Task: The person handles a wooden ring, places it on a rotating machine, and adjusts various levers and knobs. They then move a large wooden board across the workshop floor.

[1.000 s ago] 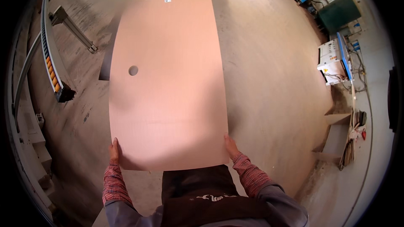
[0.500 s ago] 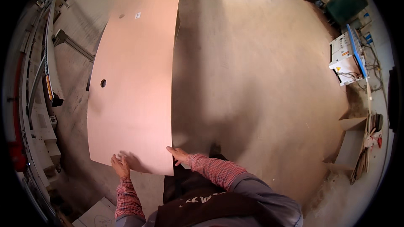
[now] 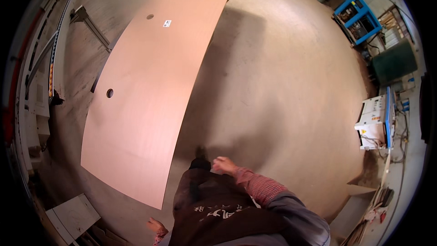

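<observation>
A long, pale pinkish wood-grain board (image 3: 136, 105) stretches from the near left toward the far centre. Round holes are cut along its left side, and a small white label (image 3: 167, 23) is stuck near the far part. My left hand (image 3: 157, 226) is low, just short of the board's near edge and apart from it, fingers loosely extended and holding nothing. Right of the board, over the floor in front of my dark apron (image 3: 209, 196), my right hand (image 3: 225, 166) touches nothing; its fingers are smeared by motion.
A metal support arm (image 3: 93, 27) reaches to the board's left side from a long machine rail (image 3: 55, 59). A white box-like cabinet (image 3: 73, 216) stands at the near left. Along the right wall are a blue-framed machine (image 3: 359, 18), a white control box (image 3: 373, 123) and a cardboard box (image 3: 350, 214).
Both hands have come off the board's near edge; my left drew back toward me, my right moved rightward. My view has turned, so the board now slants and more of the right wall shows.
</observation>
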The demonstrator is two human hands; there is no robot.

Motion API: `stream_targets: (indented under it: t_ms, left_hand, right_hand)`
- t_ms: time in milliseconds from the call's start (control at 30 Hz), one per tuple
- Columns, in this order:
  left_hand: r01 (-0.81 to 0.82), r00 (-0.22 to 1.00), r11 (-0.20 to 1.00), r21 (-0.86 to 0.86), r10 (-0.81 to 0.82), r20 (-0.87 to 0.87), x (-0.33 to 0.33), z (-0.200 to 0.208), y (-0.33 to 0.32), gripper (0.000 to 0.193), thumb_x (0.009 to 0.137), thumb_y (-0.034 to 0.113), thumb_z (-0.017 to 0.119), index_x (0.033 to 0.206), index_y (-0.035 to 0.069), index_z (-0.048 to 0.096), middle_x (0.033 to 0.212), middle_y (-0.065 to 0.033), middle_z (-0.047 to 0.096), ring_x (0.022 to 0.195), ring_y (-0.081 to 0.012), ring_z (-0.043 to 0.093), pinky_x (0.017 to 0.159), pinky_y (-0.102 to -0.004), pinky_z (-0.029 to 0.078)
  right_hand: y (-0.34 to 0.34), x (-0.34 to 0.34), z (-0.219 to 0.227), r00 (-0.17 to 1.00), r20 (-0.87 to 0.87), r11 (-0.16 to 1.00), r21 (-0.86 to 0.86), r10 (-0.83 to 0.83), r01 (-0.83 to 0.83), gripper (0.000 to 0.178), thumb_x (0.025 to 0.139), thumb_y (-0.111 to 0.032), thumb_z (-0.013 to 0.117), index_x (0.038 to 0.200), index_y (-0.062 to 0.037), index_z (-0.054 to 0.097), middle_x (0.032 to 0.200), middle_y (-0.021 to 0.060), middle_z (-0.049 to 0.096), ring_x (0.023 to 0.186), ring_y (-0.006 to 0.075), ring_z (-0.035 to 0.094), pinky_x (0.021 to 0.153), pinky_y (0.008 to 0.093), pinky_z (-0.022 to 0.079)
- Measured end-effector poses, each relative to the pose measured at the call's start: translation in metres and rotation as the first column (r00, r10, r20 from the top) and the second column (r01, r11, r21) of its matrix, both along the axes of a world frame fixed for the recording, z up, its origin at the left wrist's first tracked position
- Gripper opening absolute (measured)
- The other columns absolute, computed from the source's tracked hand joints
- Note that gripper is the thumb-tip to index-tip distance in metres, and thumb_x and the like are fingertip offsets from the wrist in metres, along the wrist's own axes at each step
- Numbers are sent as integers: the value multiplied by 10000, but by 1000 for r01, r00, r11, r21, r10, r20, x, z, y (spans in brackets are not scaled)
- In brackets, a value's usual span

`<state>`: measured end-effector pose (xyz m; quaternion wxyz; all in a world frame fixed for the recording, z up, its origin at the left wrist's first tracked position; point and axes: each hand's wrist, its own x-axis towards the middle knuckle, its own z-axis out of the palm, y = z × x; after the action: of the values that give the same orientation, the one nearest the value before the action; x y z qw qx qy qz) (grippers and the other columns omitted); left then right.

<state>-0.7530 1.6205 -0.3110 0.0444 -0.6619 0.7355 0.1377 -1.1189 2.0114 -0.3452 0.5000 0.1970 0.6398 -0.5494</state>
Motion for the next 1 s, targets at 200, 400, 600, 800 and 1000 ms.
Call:
stream_targets:
  t_ms: [200, 400, 600, 800, 1000]
  left_hand:
    - [-402, 887, 782, 477, 461, -9, -55, -33, 138, 634, 1013, 474, 492, 1315, -83, 502, 1277, -257, 570, 1165, -396, 564, 940, -504, 471]
    - [-466, 446, 401, 789, 876, -182, -181, -68, 232, 672, 1014, 540, 444, 1324, -54, 501, 1306, -227, 567, 1194, -364, 560, 902, -513, 484]
    - [-400, 415, 396, 827, 882, -222, -307, -82, 302, 730, 1018, 576, 402, 1413, -37, 438, 1407, -206, 507, 1312, -369, 493, 974, -504, 473]
    - [-372, 227, 313, 874, 943, -241, -384, -82, 338, 708, 1017, 585, 389, 1366, -28, 439, 1386, -206, 490, 1288, -383, 498, 951, -555, 487]
    - [-507, -4, 183, 842, 977, -215, -479, -57, 366, 573, 997, 589, 428, 1186, 51, 492, 1125, -105, 522, 1049, -378, 606, 863, -638, 468]
  right_hand:
    - [203, -85, 13, 901, -118, 829, 356, -418, 431, 335, 971, -362, 549, 1170, -93, 564, 1060, 97, 684, 899, 237, 694, 677, 444, 559]
    - [295, -209, -11, 989, 6, 906, 402, -147, 132, 341, 958, -332, 546, 1185, -79, 579, 1016, 111, 696, 891, 268, 696, 660, 481, 561]
    - [261, -450, -10, 958, -282, 959, 282, 55, 28, 412, 993, -332, 550, 1314, -75, 570, 1182, 90, 669, 1011, 217, 655, 680, 400, 567]
    - [108, -673, 55, 845, -516, 980, 195, 137, -40, 647, 970, -376, 581, 1492, -55, 376, 1410, 145, 528, 1201, 267, 581, 785, 413, 558]
    - [23, -792, 59, 910, -415, 986, 143, -24, 91, 691, 951, -377, 617, 1470, -36, 315, 1383, 158, 499, 1162, 317, 564, 798, 483, 558]
